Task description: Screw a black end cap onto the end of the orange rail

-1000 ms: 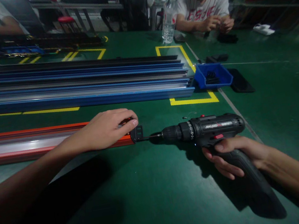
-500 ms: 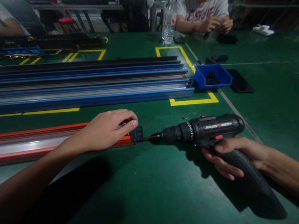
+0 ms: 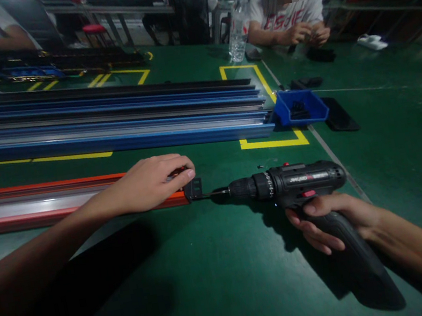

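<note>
Power drill (image 3: 304,178) in line with the end of an orange-edged rail (image 3: 39,203), other rails beyond

At far left, dark and blue parts (image 3: 33,74) lie along the table's far side, another person's forearm (image 3: 7,43) behind them. Nearer, blue and black rails (image 3: 108,130) run beside the orange-edged rail, a long barrier ahead of the left hand (image 3: 153,181). That hand is palm down, half curled over the rail's right end and holding it, some fingers hidden. Just right, a black end piece (image 3: 196,187) sits at the rail's end; the drill bit (image 3: 217,193) reaches to it, though contact is too small to tell. Beyond the drill stand a clear bottle (image 3: 237,28) and, near the blue rails' ends, a blue bin (image 3: 317,106) of black parts, beside a flat black object (image 3: 340,114). A small dark piece (image 3: 260,166) lies just beyond the chuck. Farther off, a co-worker's hands (image 3: 305,34) are close together. The right hand (image 3: 350,208) is wrapped round the drill's handle.

For room, a narrow green strip parts the orange-edged rail from the blue ones. The green tabletop (image 3: 229,263) spreads between the forearms, shadowed at left, and continues right of the drill past a pale line
</note>
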A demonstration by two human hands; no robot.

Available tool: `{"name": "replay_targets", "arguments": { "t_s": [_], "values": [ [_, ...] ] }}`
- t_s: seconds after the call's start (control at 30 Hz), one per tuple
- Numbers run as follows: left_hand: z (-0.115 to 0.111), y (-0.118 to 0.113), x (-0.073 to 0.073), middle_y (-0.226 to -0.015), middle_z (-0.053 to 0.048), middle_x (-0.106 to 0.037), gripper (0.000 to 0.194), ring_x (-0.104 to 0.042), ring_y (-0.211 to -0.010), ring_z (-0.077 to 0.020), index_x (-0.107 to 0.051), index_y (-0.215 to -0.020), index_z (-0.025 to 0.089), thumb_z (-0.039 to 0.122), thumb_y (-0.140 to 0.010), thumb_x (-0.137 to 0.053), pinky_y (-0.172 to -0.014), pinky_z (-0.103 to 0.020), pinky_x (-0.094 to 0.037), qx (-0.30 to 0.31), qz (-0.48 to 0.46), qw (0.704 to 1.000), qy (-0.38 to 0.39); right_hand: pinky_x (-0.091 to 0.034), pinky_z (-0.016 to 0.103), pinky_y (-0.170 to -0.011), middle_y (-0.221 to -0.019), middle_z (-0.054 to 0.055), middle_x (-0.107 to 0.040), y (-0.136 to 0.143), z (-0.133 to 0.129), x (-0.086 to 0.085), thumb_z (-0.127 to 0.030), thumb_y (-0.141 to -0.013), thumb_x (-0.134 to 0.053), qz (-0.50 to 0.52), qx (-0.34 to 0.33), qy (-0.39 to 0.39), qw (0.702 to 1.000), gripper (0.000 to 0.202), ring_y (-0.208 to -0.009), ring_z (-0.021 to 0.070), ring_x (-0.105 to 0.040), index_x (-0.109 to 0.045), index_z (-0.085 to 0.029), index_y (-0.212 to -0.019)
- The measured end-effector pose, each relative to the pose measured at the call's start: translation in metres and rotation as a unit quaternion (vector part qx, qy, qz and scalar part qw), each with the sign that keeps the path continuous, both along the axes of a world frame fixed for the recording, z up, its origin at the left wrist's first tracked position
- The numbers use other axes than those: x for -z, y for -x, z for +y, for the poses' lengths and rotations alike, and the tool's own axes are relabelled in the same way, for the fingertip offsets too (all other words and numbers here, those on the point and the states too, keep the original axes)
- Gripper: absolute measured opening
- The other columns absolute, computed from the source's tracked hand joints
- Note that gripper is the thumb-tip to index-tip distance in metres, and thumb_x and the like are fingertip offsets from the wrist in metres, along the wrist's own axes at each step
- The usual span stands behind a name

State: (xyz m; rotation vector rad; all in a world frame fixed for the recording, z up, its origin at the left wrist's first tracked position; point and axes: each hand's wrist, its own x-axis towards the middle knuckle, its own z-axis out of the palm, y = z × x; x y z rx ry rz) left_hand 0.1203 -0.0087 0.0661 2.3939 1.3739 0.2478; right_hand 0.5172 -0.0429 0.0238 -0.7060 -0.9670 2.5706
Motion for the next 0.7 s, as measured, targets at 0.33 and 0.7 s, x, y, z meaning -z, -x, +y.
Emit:
{"name": "replay_targets", "arguments": {
  "t_s": [0.33,0.7],
  "values": [
    [0.0003,0.0011,0.0009,-0.108,-0.004,-0.073,0.045,-0.065,-0.094,-0.0219,-0.070,-0.110,0.024,0.055,-0.106,-0.038,-0.077,-0.032,-0.042,0.005,0.003,1.000,0.005,-0.058,0.023,-0.060,-0.075,0.000,-0.068,-0.0004,0.0001,0.0004,-0.030,-0.092,-0.066,0.002,-0.001,0.011,1.000,0.026,-0.045,0.0061,-0.057,-0.073,-0.009,-0.106],
    [0.0015,0.0022,0.0021,-0.108,-0.004,-0.073,0.044,-0.066,-0.094,-0.0213,-0.070,-0.111,0.024,0.054,-0.106,-0.038,-0.078,-0.032,-0.043,0.017,-0.004,1.000,-0.004,-0.059,0.022,-0.058,-0.075,0.000,-0.068,0.0026,-0.0006,-0.0026,-0.029,-0.091,-0.067,-0.001,0.005,0.001,1.000,0.024,-0.046,0.0060,-0.057,-0.074,-0.009,-0.102]
  ]
}}
